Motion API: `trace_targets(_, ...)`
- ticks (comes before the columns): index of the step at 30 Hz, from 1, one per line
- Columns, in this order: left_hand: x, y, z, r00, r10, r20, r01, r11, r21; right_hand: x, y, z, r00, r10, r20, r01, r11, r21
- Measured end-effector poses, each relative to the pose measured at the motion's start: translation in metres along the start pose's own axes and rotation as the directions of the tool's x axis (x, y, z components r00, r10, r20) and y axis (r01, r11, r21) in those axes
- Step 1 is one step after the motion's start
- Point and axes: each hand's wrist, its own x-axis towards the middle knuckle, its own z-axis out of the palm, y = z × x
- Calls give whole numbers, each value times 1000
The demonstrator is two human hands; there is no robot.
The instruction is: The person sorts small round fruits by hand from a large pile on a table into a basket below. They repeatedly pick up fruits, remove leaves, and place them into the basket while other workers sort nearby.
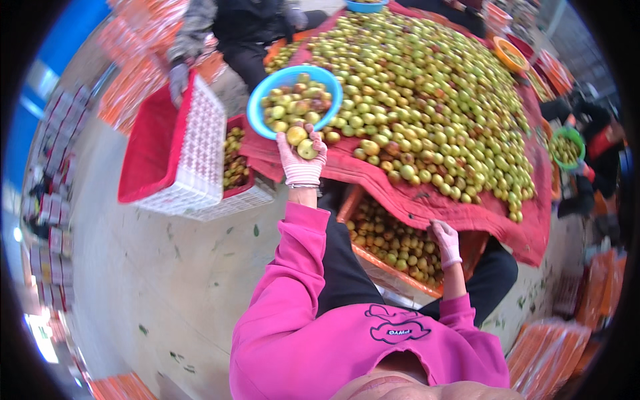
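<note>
My left hand (302,157), in a pink-and-white striped glove, holds a few green-yellow jujube-like fruits (307,149) at the near rim of a blue plastic basin (256,112) partly filled with the same fruit. To the right, my right hand (445,240), in a pale glove, is at the edge of a red cloth (537,235), fingers curled; whether it grips the cloth is unclear. A large heap of fruit (425,95) lies on the cloth. Below the cloth's edge, between my legs, stands an orange-rimmed crate (380,267) of browner fruit.
At left, a person's gloved hand (178,85) holds a tilted red-lined white crate (150,145), beside a crate with fruit (235,200). Another person at right has a green basin (582,142). An orange basin (495,45) stands beyond the heap. Wrapped orange crates (547,355) lie at lower right.
</note>
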Motion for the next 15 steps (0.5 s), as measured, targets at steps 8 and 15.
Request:
trace_targets(8, -57, 150, 43, 950, 304, -74, -282, 934, 218, 24, 37, 2, 984, -6, 176, 6, 1000, 1)
trace_targets(15, -43, 360, 89, 373, 912, 168, -358, -25, 933, 6, 35, -9, 1000, 8, 5, -7, 996, -90)
